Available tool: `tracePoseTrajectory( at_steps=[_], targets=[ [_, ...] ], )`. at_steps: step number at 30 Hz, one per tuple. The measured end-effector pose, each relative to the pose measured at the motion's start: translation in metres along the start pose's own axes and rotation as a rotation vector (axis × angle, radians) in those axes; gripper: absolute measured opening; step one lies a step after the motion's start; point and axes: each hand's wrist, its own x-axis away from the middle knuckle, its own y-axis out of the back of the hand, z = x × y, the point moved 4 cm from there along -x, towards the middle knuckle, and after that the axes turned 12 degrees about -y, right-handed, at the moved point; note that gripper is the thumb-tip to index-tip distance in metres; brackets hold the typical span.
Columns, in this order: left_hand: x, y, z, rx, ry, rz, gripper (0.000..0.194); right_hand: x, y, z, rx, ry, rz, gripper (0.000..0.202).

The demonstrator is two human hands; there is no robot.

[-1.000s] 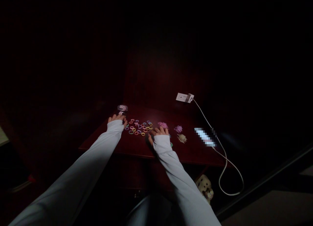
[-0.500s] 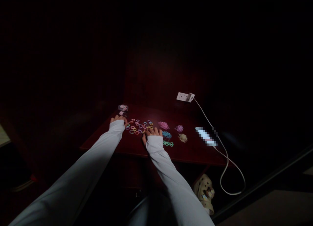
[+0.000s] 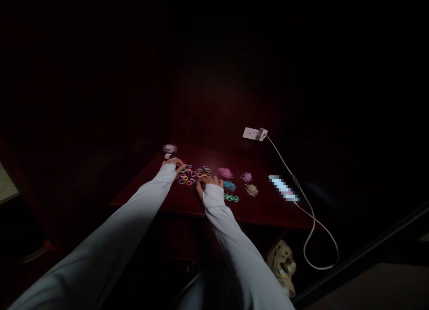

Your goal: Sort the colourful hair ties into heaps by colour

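Note:
Loose coloured hair ties [image 3: 192,173] lie scattered on the dark red table between my hands. My left hand [image 3: 173,163] reaches over their far left side, thumb and fingers closed around a green hair tie [image 3: 183,170]. At the near right side of the scatter is my right hand [image 3: 210,182], its fingers curled down by a yellow hair tie [image 3: 205,176]; what its fingertips hold, if anything, is hidden. Right of it are sorted piles: pink [image 3: 225,172], blue [image 3: 229,185], purple [image 3: 246,177] and beige [image 3: 252,190]. Green hair ties [image 3: 231,197] lie beside my right wrist.
A clear round container [image 3: 170,148] with pale pink contents stands at the table's back left. On the right, a lit phone [image 3: 283,188] is joined by a white cable [image 3: 313,216] to a wall socket [image 3: 250,133]. A beige clog [image 3: 282,265] is below the table edge.
My left hand has moved right and inward over the hair ties, with a green one now at its fingertips. My right hand stays nearly in place, its fingers more curled.

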Motion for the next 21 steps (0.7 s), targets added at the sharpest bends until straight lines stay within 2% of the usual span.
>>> tracePoseTrajectory(
  at_steps=[2, 4, 7, 10, 14, 21],
  targets=[
    [-0.003, -0.009, -0.012, 0.173, -0.158, 0.014, 0.02, -0.006, -0.005, -0.002, -0.071, -0.106, 0.003, 0.021],
    [-0.003, -0.018, -0.02, 0.264, -0.235, 0.011, 0.021, -0.011, -0.01, -0.002, -0.105, -0.178, 0.015, 0.021],
    [-0.004, -0.03, -0.027, 0.348, -0.306, 0.014, 0.02, -0.016, -0.018, -0.001, -0.119, -0.232, 0.045, 0.022],
    [-0.004, -0.035, -0.028, 0.362, -0.335, 0.07, 0.02, -0.017, -0.022, -0.002, -0.102, -0.21, 0.022, 0.025],
    [-0.004, -0.028, -0.026, 0.193, -0.302, 0.104, 0.017, -0.013, -0.02, -0.005, -0.072, -0.148, -0.032, 0.021],
    [0.001, -0.007, -0.033, 0.074, -0.289, 0.081, 0.017, -0.004, -0.014, -0.005, -0.05, -0.121, 0.068, 0.013]
  ],
)
